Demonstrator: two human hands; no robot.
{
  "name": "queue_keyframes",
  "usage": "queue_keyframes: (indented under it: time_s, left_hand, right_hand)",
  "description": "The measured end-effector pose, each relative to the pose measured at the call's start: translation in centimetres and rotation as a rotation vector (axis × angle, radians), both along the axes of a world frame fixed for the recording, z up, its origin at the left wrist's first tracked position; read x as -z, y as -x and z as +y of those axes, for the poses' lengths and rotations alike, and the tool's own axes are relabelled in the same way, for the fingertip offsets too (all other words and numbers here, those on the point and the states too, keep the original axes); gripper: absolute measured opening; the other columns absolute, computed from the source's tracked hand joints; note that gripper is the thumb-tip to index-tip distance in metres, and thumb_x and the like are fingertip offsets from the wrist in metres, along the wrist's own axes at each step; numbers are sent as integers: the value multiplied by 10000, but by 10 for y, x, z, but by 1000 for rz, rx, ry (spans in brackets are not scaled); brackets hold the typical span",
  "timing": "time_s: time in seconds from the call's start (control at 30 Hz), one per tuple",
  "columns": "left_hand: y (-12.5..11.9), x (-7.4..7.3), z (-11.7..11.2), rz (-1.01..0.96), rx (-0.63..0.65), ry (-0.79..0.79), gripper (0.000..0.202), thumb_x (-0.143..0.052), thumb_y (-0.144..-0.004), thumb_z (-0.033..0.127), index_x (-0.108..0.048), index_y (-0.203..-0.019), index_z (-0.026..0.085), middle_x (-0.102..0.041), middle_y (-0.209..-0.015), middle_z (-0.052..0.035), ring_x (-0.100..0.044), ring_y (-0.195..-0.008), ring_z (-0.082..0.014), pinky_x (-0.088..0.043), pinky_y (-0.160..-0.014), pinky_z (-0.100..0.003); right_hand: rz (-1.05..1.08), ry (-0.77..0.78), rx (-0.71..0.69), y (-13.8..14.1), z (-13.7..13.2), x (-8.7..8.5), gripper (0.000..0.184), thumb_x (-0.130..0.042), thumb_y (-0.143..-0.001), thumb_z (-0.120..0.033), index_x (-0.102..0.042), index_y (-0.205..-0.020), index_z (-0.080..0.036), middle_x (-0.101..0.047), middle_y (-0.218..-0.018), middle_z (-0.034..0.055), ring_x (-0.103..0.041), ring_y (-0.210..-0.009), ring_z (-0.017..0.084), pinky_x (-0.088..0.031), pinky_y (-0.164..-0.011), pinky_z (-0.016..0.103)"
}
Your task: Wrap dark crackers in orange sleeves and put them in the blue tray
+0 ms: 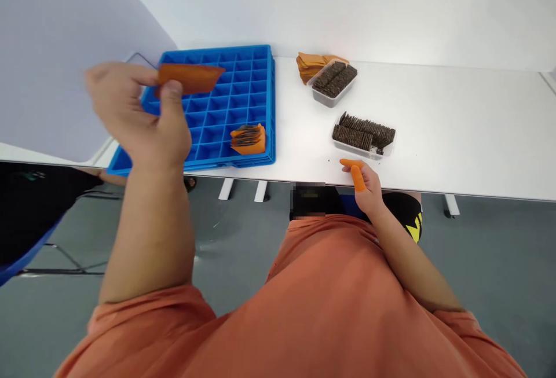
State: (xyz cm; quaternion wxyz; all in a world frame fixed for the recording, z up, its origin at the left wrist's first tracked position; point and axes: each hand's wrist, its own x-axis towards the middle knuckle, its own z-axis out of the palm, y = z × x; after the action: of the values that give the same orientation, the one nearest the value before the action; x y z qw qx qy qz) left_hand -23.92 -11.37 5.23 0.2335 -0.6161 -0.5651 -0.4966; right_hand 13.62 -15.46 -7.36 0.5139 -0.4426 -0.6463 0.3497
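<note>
My left hand (139, 114) is raised over the left part of a blue compartment tray (243, 77) and pinches a flat orange pouch (189, 77) between thumb and fingers. One compartment near the tray's front right holds a small stack of filled orange pouches (248, 139). My right hand (362, 184) rests at the table's front edge, with orange finger cots on its thumb and forefinger, fingers loosely curled and nothing visible in them. Just beyond it sits a clear tray of dark brown flat pieces (364, 134).
A second clear tray of dark pieces (334, 80) stands farther back, beside a pile of empty orange pouches (311, 63). The white table (456, 135) meets white walls at the back and left. A black and blue chair (26, 216) is at the left.
</note>
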Motion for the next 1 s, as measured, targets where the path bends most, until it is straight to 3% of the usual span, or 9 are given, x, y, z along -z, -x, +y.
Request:
queue_keyframes:
  time_s: [0.13,0.23,0.33,0.43,0.57,0.67,0.8,1.0]
  left_hand:
    - [20,20,24,-43,82,413,315,-678,-893,482,-637,-1010,192,-662,-989,-34,-579,-962,-209,-482,-972,-425]
    - [12,37,28,-16,155,537,220,-658,-898,402,-636,-991,205,-669,-976,-30,-577,-969,-217,-480,-940,-403]
    - [-1,45,22,-38,195,650,204,-580,-935,402,-632,-991,213,-680,-978,-48,-595,-947,-231,-484,-870,-383]
    - [-9,45,14,-105,248,800,273,-526,-954,427,-644,-1079,216,-701,-1014,-60,-620,-897,-229,-498,-803,-360]
    - [-11,38,12,-112,390,870,400,-563,-918,446,-672,-1250,250,-706,-1236,-72,-651,-1068,-271,-522,-929,-395]
    - [-13,30,16,-60,473,930,426,-640,-867,523,-728,-1213,289,-726,-1202,-67,-672,-1066,-288,-545,-914,-397]
    - [-15,22,21,4,462,1030,517,-814,-707,590,-769,-1128,292,-755,-1055,-75,-703,-900,-273,-566,-756,-361]
    - [-14,27,14,39,389,1081,754,-917,-550,603,-729,-1219,308,-764,-1141,-89,-717,-944,-308,-573,-761,-384]
  right_hand:
    - [-40,-14,-15,1,-1,1,408,-497,-1018,-549,-741,-1129,-242,-735,-1018,62,-674,-968,206,-548,-903,394]
    - [-17,-66,18,1,-2,3,376,-505,-1023,-508,-752,-1084,-233,-734,-974,60,-675,-945,204,-549,-888,394]
    - [-3,-99,53,2,-2,5,352,-519,-1020,-484,-760,-1042,-229,-732,-943,61,-676,-920,207,-555,-861,395]
    - [-28,-106,58,3,-3,7,332,-527,-1017,-472,-761,-1047,-238,-728,-939,61,-673,-914,211,-559,-847,400]
    - [-83,-128,47,3,-3,9,319,-526,-1020,-448,-767,-1069,-245,-728,-958,70,-664,-933,219,-556,-867,417]
    - [-139,-122,42,4,-4,10,317,-520,-1022,-443,-769,-1080,-255,-735,-976,74,-663,-956,229,-555,-896,437]
    - [-195,-144,30,4,-4,12,310,-513,-1025,-422,-764,-1100,-256,-740,-1003,78,-664,-971,234,-555,-906,446]
    - [-350,-204,1,9,-5,10,288,-541,-1013,-395,-766,-1119,-251,-757,-1028,83,-661,-971,242,-533,-901,455]
